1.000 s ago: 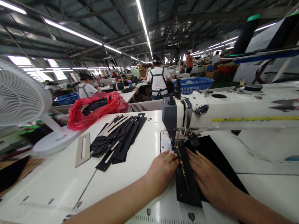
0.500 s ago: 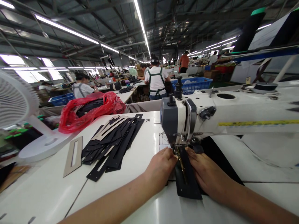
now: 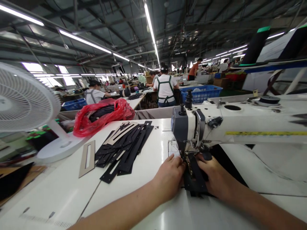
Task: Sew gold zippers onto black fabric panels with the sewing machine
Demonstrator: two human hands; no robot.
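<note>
Under the head of a white and grey sewing machine [image 3: 183, 127] lies a black strip [image 3: 198, 179] with a metallic zipper [image 3: 190, 166] along it. My left hand [image 3: 170, 175] is at the strip's left edge, its fingers bent together beside the needle area; the fingertips are partly hidden. On the right edge rests my right hand [image 3: 214, 175], fingers closed against the black material near the presser foot. A larger black piece [image 3: 227, 164] extends behind my right hand, under the machine arm.
Left of the machine, black slotted pieces [image 3: 129, 150] lie piled, with a beige slotted frame [image 3: 87, 159] beside them. A red plastic bag [image 3: 120, 110] and a white fan [image 3: 57, 147] stand farther left. People sit beyond, near a blue basket [image 3: 203, 94].
The view has swung slightly left. The black strip has moved farther in under the machine, and less of its near end shows. Both hands remain beside it, with the left fingers shifted a little.
</note>
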